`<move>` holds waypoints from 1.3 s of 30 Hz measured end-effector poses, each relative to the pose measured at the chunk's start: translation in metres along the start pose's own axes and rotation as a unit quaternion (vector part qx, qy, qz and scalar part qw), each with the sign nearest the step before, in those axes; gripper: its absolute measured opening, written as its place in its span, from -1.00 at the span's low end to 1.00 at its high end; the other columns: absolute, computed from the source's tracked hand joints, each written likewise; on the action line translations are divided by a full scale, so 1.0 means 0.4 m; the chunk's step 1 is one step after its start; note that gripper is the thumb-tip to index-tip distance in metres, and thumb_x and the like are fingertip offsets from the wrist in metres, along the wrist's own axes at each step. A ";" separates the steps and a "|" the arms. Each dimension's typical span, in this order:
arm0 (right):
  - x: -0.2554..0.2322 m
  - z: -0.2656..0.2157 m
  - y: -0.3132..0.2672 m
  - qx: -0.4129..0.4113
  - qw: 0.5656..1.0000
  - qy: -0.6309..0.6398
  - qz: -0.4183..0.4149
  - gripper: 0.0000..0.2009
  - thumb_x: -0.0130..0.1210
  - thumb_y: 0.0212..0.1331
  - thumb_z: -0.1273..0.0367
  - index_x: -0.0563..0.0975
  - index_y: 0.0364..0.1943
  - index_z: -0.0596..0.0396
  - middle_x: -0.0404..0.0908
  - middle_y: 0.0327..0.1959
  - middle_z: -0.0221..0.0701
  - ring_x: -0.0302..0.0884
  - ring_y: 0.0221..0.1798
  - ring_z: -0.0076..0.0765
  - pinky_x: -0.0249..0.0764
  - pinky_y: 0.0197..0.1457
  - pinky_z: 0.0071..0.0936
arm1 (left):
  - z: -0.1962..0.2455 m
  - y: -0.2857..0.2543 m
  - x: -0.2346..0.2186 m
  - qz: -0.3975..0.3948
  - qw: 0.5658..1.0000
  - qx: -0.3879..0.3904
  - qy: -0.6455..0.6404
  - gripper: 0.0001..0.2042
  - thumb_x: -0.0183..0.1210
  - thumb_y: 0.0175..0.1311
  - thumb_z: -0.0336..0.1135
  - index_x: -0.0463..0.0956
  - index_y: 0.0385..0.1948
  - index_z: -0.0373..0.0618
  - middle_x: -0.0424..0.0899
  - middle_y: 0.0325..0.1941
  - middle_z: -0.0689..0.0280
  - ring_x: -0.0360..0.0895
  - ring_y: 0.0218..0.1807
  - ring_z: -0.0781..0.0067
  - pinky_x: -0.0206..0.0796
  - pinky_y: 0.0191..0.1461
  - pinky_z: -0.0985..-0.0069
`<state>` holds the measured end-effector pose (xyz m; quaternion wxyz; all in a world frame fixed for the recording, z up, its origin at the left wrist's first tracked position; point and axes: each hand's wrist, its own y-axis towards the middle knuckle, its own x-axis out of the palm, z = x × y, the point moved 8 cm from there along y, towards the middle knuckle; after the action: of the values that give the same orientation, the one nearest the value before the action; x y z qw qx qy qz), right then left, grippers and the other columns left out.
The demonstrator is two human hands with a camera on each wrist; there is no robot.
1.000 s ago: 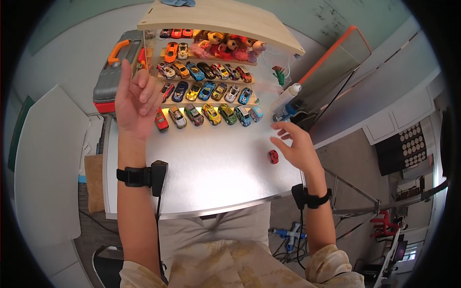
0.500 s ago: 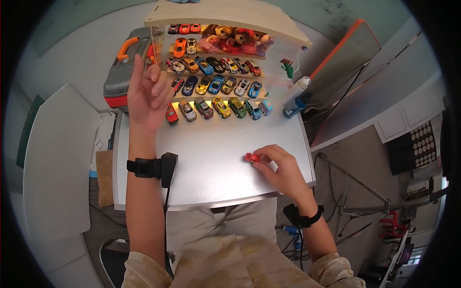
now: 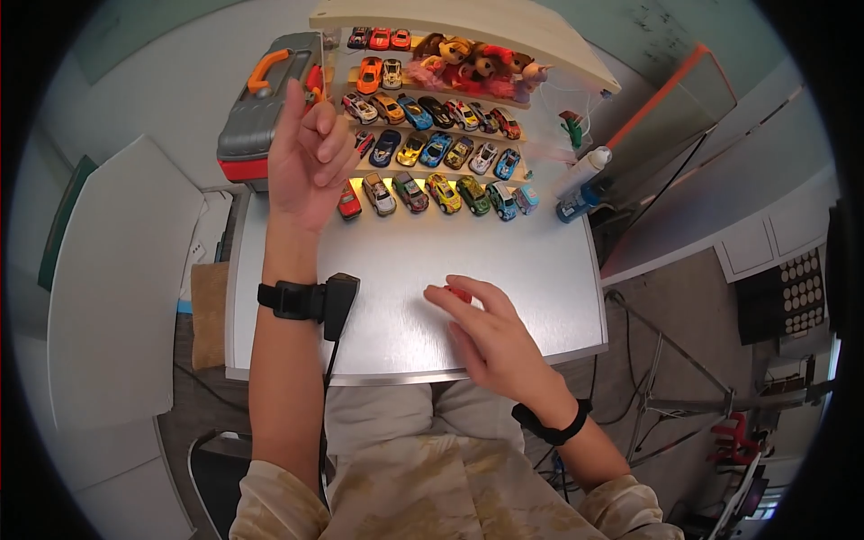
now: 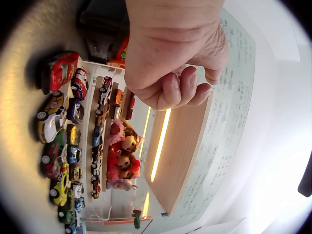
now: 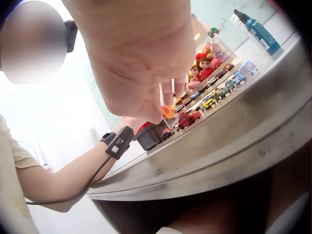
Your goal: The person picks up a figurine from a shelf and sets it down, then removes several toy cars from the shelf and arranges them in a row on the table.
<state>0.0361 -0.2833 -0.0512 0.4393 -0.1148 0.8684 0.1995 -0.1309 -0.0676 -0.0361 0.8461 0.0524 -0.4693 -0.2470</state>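
My left hand [image 3: 310,162] is raised at the table's left side, one finger straight and the others loosely curled, holding nothing. In the left wrist view the curled fingertips [image 4: 178,90] show with nothing in them. Over the front middle of the table, my right hand [image 3: 504,346] reaches in with its fingers extended. A small red toy car [image 3: 459,294] shows between two of these fingers, which partly cover it. Beyond both hands, several toy cars stand in a front row, among them a yellow car [image 3: 443,193] and a red car [image 3: 349,202] beside the left hand.
A tiered wooden shelf [image 3: 468,22] holds more toy cars and several dolls [image 3: 472,63]. Left of it stands a grey toolbox [image 3: 261,117] with an orange handle. A white bottle [image 3: 589,166] and a blue bottle [image 3: 576,202] stand at the table's right back corner.
My right hand came in from the right, pinched the red toy car and moved it leftward; its fingers now lie straighter over the car. The left hand keeps its raised pose.
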 end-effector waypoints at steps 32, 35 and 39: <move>0.119 -0.070 -0.028 -0.001 0.997 -0.071 -0.015 -0.44 0.10 0.43 0.42 0.25 0.41 0.47 0.46 0.32 0.17 0.33 0.47 0.20 0.31 0.50 -0.05 | -0.005 0.001 0.000 -0.001 1.000 -0.003 -0.002 -0.48 -0.10 0.60 0.22 0.31 -0.52 0.03 0.24 -0.67 0.50 0.04 -0.74 0.68 -0.07 -0.66 0.63; 0.113 -0.083 -0.024 -0.001 0.996 -0.090 -0.022 -0.44 0.08 0.44 0.42 0.23 0.40 0.50 0.47 0.30 0.20 0.35 0.45 0.24 0.31 0.50 -0.05 | -0.008 -0.001 -0.001 0.002 1.000 -0.005 0.002 -0.48 -0.11 0.60 0.22 0.31 -0.52 0.03 0.24 -0.67 0.50 0.04 -0.74 0.68 -0.07 -0.66 0.63; 0.071 -0.063 -0.003 0.064 0.998 0.021 0.003 -0.44 0.04 0.46 0.44 0.19 0.46 0.38 0.49 0.29 0.18 0.40 0.42 0.28 0.31 0.50 -0.05 | -0.006 0.002 -0.005 -0.005 1.000 -0.005 -0.004 -0.47 -0.12 0.61 0.22 0.31 -0.52 0.03 0.24 -0.67 0.50 0.03 -0.74 0.68 -0.07 -0.66 0.63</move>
<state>0.0019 -0.2964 -0.0610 0.4268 -0.0884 0.8887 0.1424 -0.1294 -0.0663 -0.0388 0.8430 0.0498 -0.4717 -0.2536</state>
